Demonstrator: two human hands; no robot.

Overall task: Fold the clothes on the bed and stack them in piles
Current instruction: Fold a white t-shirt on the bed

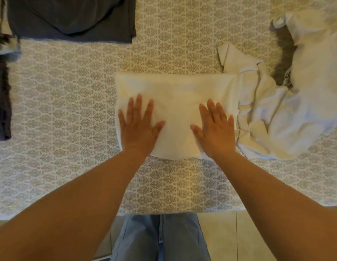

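Both forearms reach forward, the left hand (138, 127) and right hand (215, 129) flat, palms down, fingers spread.

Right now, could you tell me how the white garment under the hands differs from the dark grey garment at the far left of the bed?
The folded white garment lies mid-bed near the person; the folded dark grey garment lies at the far left corner. The left hand and right hand press flat on the white one; nothing touches the grey one. The white one looks smaller. Both lie flat on the patterned bedspread.
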